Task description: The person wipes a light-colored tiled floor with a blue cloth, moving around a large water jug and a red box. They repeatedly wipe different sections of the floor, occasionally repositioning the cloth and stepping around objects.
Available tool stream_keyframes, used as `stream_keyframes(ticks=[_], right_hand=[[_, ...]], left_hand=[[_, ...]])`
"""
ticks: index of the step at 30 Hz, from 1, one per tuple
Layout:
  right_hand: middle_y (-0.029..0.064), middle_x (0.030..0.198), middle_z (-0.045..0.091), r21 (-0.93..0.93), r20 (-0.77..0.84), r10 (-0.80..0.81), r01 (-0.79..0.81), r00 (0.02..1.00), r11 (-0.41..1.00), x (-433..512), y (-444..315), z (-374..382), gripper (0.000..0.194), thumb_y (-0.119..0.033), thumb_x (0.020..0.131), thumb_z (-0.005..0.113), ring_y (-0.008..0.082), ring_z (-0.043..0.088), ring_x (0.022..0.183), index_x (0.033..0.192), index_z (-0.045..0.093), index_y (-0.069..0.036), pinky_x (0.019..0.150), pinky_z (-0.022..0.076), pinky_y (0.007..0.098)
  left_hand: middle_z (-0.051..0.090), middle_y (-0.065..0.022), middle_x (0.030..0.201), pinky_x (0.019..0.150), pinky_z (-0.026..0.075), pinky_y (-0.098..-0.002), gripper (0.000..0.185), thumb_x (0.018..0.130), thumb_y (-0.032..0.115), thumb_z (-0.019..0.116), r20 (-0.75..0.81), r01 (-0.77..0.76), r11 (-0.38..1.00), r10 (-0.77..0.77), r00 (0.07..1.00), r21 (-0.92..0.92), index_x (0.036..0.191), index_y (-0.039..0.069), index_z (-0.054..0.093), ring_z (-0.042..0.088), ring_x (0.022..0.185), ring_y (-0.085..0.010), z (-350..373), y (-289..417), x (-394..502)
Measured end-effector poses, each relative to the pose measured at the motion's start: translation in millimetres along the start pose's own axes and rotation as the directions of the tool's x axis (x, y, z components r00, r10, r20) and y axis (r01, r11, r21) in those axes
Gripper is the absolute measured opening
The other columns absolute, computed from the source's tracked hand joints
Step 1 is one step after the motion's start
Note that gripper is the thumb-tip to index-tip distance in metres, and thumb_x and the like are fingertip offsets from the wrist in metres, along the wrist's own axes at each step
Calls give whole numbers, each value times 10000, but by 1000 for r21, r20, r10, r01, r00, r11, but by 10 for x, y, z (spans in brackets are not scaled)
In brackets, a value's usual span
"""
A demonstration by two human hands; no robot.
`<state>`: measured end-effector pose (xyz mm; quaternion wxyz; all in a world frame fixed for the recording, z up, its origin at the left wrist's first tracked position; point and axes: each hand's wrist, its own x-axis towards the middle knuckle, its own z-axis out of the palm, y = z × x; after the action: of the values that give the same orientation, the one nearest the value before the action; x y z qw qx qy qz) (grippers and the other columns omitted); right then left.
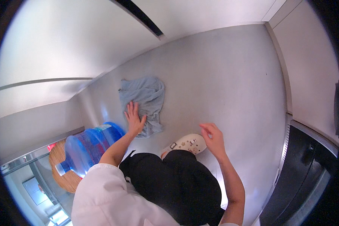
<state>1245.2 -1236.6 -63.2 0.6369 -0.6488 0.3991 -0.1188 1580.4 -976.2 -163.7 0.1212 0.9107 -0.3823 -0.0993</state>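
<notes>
My left hand (134,119) lies flat on a crumpled grey-blue cloth (145,93), fingers spread and palm down. The cloth is spread on the grey floor (228,70). My right hand (213,138) hangs free over the floor, fingers loosely curled, with nothing in it. Just left of it is a cream clog (188,142) with charms on its toe. My knees, in black cloth (172,183), are bent and hide the rest of the legs. Beside my left forearm is a large blue water bottle (86,148), its capped neck towards the lower left.
White cabinet fronts (59,42) run along the upper left, with a dark slot (141,17) between them. A pale panel (305,56) and a black glossy appliance front (296,169) border the right. Past the bottle shows a round wooden top (58,163).
</notes>
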Motion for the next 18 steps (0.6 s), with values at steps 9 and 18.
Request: stream_keyframes(ticks=[9, 18], right_hand=[[87, 1143, 675, 103, -86, 116, -107, 990, 989, -20, -162, -366, 210, -63, 986, 634, 162, 678, 1015, 1178, 713, -31, 885, 533, 282], [86, 1098, 687, 260, -233, 244, -181, 941, 949, -62, 10, -904, 210, -35, 975, 644, 160, 681, 994, 1175, 708, -28, 879, 550, 291]], left_hand=[[192, -311, 1638, 1209, 91, -647, 887, 949, 691, 490, -218, 158, 961, -108, 970, 227, 1628, 179, 239, 144, 1520, -498, 196, -41, 2054], [271, -357, 1583, 1218, 148, -606, 1010, 923, 714, 518, -85, -130, 939, 165, 983, 317, 1602, 24, 228, 231, 1478, -527, 452, 1402, 2402]])
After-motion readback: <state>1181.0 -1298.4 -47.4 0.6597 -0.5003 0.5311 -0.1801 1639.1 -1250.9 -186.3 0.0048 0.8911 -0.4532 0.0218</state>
